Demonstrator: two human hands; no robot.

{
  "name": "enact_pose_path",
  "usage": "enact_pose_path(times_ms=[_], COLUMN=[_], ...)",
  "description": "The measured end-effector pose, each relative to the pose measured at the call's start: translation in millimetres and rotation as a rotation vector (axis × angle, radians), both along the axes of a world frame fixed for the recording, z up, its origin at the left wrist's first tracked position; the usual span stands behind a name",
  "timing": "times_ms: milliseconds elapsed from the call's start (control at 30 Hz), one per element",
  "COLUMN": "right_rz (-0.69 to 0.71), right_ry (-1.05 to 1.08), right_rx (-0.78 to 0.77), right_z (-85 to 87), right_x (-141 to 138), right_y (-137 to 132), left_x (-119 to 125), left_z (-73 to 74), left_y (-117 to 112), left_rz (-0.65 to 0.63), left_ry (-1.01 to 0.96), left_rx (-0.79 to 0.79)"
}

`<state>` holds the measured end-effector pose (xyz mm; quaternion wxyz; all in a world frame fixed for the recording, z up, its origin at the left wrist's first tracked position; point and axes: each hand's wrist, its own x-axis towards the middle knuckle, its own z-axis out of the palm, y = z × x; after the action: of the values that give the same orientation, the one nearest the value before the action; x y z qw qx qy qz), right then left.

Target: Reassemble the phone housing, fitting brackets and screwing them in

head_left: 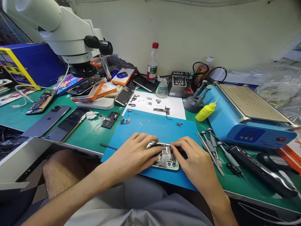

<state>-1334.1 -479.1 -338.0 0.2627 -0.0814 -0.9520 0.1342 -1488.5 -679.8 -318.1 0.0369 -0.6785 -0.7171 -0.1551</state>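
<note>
An opened phone housing point(164, 158) lies on the blue mat point(150, 128), with its metal inside facing up and camera openings at its lower right corner. My left hand point(138, 152) grips its left side, fingers reaching over the top edge and onto the inside. At the upper right corner, my right hand point(190, 153) pinches the housing's edge between thumb and fingertips; any tiny part between them is hidden. Beyond the hands, small phone parts lie on the mat, including a small part point(179, 124) at the right.
White paper point(176, 102) with a narrow circuit board point(161, 110) lies behind the mat. Screwdrivers, tweezers point(209, 153) and a blue heating plate machine point(244, 125) stand right. Phones point(68, 124) lie left, below a microscope point(70, 40). A glass jar point(162, 89) stands at the back.
</note>
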Motion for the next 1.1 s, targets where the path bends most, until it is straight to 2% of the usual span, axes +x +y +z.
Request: enact_pose_path(times_ms=[167,500,733,833,900,1000,1067,1100], right_rz=[0.008,0.033,0.042,0.032,-0.025,-0.286,-0.459,-0.504], right_ry=[-0.005,0.017,0.008,0.006,0.082,0.293,0.304,0.240], right_rx=[-0.007,-0.008,-0.032,-0.066,-0.109,-0.169,-0.162,-0.126], right_z=[0.1,1.2,-1.6,1.8,8.5,22.9,32.1,35.4], right_x=[0.5,0.7,-1.2,-0.6,3.7,17.5,28.5,33.3], right_y=[0.5,0.6,2.5,-1.5,-3.6,1.6,11.9,18.3], left_x=[-5.0,-5.0,-11.4,-10.2,-8.0,-6.7,-9.3,-11.7], left_z=[2.3,1.6,-7.3,-15.0,-19.5,-23.0,-22.8,-22.0], left_y=[7.6,7.7,-1.5,-7.4,-9.6,-10.7,-12.2,-14.0], left_rz=[-0.040,-0.061,0.006,0.042,0.055,0.052,0.041,0.034], left_ry=[-0.045,-0.046,-0.306,-0.321,-0.266,-0.144,-0.053,-0.016], left_rx=[-0.057,-0.101,-0.008,0.024,0.037,0.067,0.128,0.168])
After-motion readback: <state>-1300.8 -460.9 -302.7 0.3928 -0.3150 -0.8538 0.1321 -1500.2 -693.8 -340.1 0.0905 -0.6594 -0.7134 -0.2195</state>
